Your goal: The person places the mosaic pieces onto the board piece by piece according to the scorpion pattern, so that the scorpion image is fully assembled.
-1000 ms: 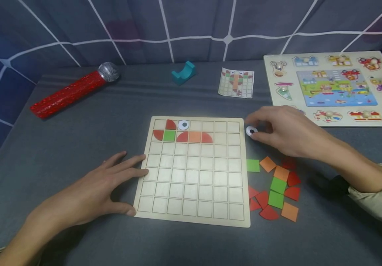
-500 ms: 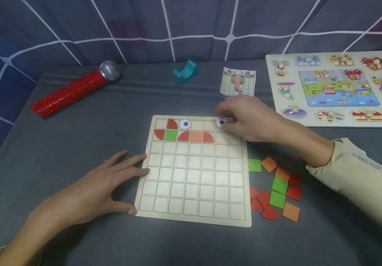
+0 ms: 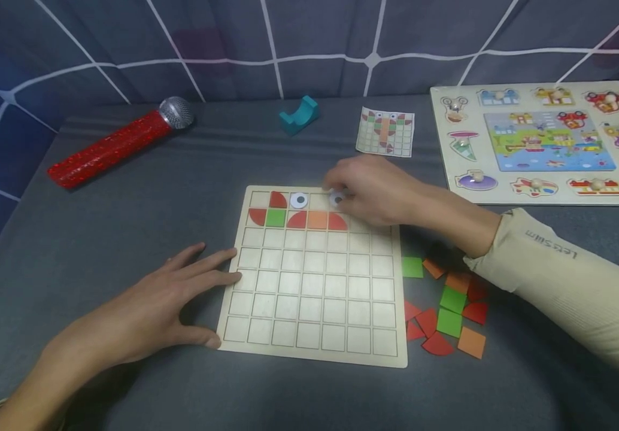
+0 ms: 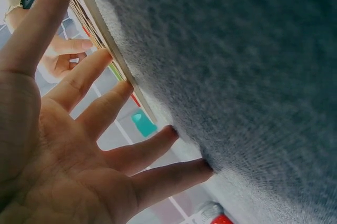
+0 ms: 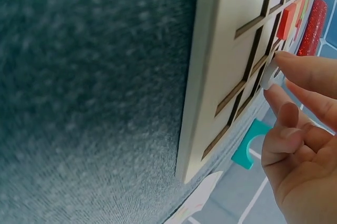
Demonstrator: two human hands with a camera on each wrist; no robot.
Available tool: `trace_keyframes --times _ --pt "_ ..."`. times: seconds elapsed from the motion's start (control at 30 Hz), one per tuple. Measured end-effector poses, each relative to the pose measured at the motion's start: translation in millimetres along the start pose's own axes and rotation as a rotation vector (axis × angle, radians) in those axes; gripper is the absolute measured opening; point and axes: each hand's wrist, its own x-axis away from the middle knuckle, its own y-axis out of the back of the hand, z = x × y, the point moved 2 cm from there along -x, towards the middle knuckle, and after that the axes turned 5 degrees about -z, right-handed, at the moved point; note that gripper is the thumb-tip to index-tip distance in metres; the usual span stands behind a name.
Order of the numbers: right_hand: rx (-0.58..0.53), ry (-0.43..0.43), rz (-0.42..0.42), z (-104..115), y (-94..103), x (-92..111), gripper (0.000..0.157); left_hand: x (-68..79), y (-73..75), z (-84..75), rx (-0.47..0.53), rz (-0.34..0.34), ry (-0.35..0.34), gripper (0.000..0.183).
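Note:
A wooden grid board point(image 3: 309, 289) lies on the dark cloth. Its top two rows carry red quarter pieces point(image 3: 337, 221), a green square point(image 3: 275, 218), an orange square point(image 3: 317, 219) and a round eye piece point(image 3: 299, 200). My right hand point(image 3: 374, 190) pinches a second white eye piece point(image 3: 336, 199) between thumb and index finger over the top row; the right wrist view shows this eye piece point(image 5: 269, 74) tilted at a cell. My left hand point(image 3: 153, 308) rests with spread fingers against the board's left edge, thumb at the lower left corner, holding nothing.
Loose green point(image 3: 449, 323), orange point(image 3: 471, 342) and red pieces point(image 3: 437, 344) lie right of the board. Behind stand a red microphone point(image 3: 115, 145), a teal curved block point(image 3: 300, 115), a small pattern card point(image 3: 385, 133) and a knobbed vehicle puzzle point(image 3: 552, 143).
My right hand has carried the eye piece from beside the board's right edge leftward, over the top row to above the red quarter at the right. The left hand has stayed in place.

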Motion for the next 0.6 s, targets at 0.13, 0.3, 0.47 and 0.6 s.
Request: trace_keyframes --times 0.13,0.3,0.47,0.6 --pt "0.003 -0.001 0.007 1.6 -0.8 -0.8 0.028 -0.4 0.3 0.3 0.000 0.005 0.002 0.086" --pt "0.009 -0.010 0.024 2.9 -1.5 -0.8 0.027 -0.6 0.1 0.2 0.001 0.006 0.006 0.086" --pt "0.022 -0.017 0.030 4.0 -1.3 -0.3 0.028 -0.6 0.6 0.1 0.001 0.004 0.007 0.086" --pt "0.024 -0.013 0.027 3.9 -0.9 0.8 0.026 -1.2 -0.1 0.2 0.004 0.008 0.010 0.086"
